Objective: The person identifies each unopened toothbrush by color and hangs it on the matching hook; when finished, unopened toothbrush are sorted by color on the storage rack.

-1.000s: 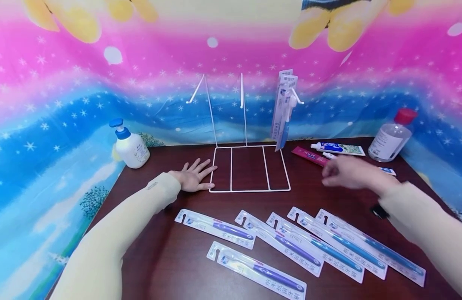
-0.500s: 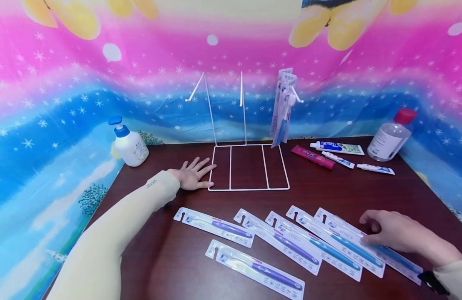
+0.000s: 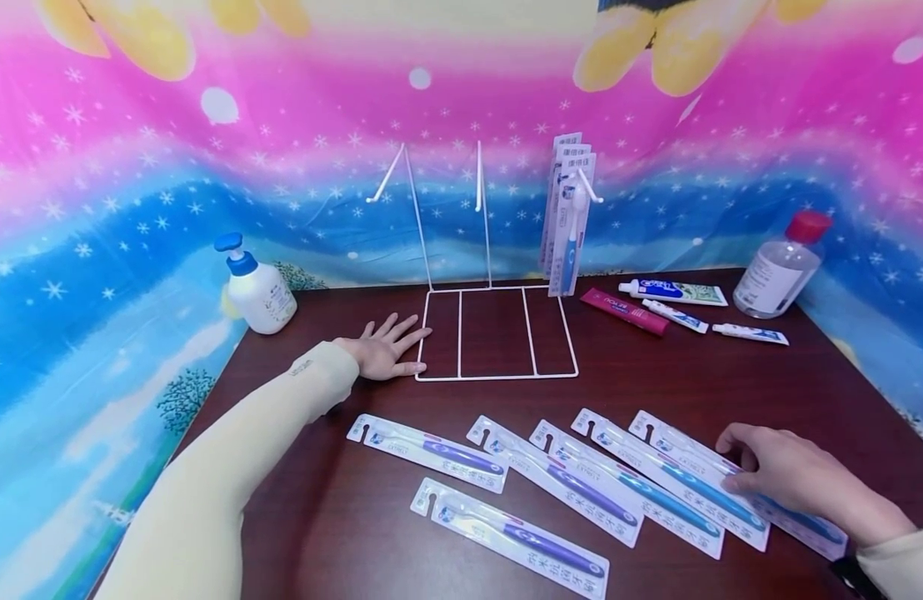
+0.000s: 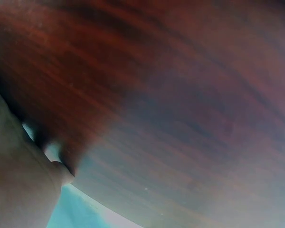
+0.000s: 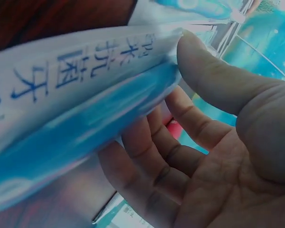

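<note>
My right hand (image 3: 802,475) pinches the rightmost packaged toothbrush (image 3: 682,447) across its width, over the handle half. In the right wrist view the thumb (image 5: 209,76) sits on one edge of that blue toothbrush's pack (image 5: 85,116), the other fingers curling at the opposite edge. My left hand (image 3: 386,350) rests spread on the table, fingertips and thumb at the left wire of a white rack's base (image 3: 499,377). Packaged toothbrushes (image 3: 570,242) hang from the rack's right hook. The left wrist view shows mostly blurred brown tabletop (image 4: 95,71).
Several more packaged toothbrushes, purple (image 3: 521,546) and blue (image 3: 679,483), lie slanted in front of the rack. Toothpaste tubes (image 3: 675,292) lie behind right, beside a clear red-capped bottle (image 3: 776,271). A white pump bottle (image 3: 261,296) stands back left. Patterned cloth (image 3: 296,108) surrounds the table.
My right hand has come down from beside the toothpaste tubes to the rightmost toothbrush pack and taken hold of it. The hanging packs have swung and turned to the front. My left hand stays put.
</note>
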`<state>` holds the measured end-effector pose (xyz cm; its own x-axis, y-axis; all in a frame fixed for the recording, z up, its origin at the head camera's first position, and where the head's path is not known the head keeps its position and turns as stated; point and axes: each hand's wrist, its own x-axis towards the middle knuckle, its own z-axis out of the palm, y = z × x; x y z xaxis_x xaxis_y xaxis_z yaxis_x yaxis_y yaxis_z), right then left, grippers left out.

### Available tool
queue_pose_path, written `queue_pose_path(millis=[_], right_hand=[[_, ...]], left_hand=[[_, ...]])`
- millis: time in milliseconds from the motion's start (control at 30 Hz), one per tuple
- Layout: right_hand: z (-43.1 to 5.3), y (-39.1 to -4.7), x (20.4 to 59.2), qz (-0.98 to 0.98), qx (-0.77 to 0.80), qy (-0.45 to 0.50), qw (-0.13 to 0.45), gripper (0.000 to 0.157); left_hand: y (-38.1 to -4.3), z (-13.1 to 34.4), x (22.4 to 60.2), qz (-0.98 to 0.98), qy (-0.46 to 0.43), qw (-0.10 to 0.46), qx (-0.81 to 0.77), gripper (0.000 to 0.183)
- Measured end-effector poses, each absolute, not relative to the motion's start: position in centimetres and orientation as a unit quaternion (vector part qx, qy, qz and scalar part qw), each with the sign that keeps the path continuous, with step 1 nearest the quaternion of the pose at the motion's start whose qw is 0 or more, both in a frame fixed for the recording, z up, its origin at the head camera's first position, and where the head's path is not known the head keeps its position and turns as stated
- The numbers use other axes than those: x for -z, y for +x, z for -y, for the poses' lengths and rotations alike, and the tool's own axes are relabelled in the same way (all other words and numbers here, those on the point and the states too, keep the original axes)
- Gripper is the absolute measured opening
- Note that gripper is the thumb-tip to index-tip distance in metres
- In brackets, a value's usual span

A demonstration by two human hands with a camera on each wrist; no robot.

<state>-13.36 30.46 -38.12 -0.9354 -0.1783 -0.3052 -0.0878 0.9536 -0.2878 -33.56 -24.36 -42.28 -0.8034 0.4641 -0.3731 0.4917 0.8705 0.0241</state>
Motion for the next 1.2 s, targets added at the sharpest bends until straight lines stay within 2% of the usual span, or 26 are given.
queue_pose_path(millis=[233,433,567,667,733,833,1033,1200], right_hand=[[-30.6,-13.3,38.0,-0.974,0.128,-0.092,0.161,0.037],[-31.1,-13.8,36.6,-0.978,0.096,-0.107,0.148,0.049],[-30.8,-14.0,34.6,-0.984,0.1,-0.113,0.093,0.042],[-30.2,-14.3,32.6,-0.987,0.113,-0.112,0.035,0.033],[-29.5,-14.7,31.1,-0.985,0.128,-0.112,-0.002,0.033],[-28.4,-15.3,29.1,-0.979,0.167,-0.108,-0.036,0.039],[-25.0,-16.7,26.4,-0.959,0.259,-0.1,-0.06,0.06],[-22.0,-18.2,25.4,-0.94,0.313,-0.114,-0.077,0.067]], left_hand=[[-33.6,24.5,42.3,-0.947,0.259,0.185,0.033,0.08],[-33.4,24.3,42.1,-0.947,0.258,0.185,0.034,0.08],[-33.5,24.2,42.0,-0.947,0.259,0.186,0.034,0.08],[-33.5,24.3,42.1,-0.948,0.256,0.187,0.035,0.08],[-33.5,24.4,42.2,-0.948,0.256,0.188,0.036,0.08],[-33.6,24.5,42.3,-0.948,0.255,0.187,0.034,0.079],[-33.6,24.6,42.4,-0.948,0.254,0.187,0.03,0.078],[-33.5,24.5,42.3,-0.948,0.256,0.186,0.036,0.078]])
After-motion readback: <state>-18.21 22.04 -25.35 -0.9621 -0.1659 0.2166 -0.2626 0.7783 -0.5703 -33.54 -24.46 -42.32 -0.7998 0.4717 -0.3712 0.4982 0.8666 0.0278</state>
